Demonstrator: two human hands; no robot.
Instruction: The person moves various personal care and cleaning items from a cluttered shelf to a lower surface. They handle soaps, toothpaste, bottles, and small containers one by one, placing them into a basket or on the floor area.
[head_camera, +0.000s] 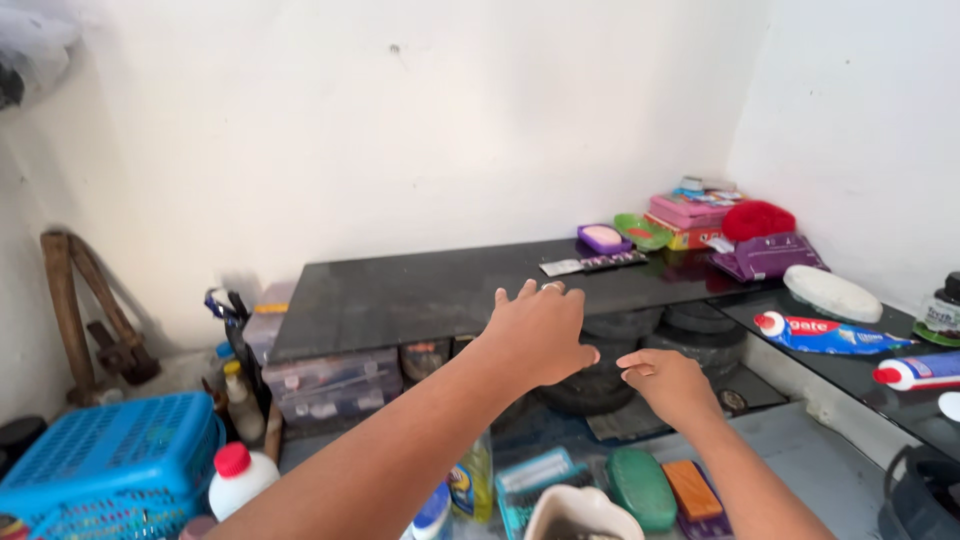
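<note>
Black polished stone lies just beyond the left hand (540, 335), whose fingers (525, 292) are spread open and empty, a ring on one, reaching toward the near edge of the dark tabletop (400, 295). The right hand (668, 385) hangs lower and nearer, fingers loosely curled, holding nothing.

Nothing is grasped yet; both hands are in the air, and the bare slab ahead is the closest surface. A blister strip (595, 264) lies further back on it, with soap dishes (605, 238) and boxes (690, 215) far right. Two tubes (825, 335) rest on the right shelf.

Below the slab, tyres (625, 365) sit in shadow, hard to make out. The near bottles (240, 478) and blue basket (105, 455) are cut off by the frame.
</note>
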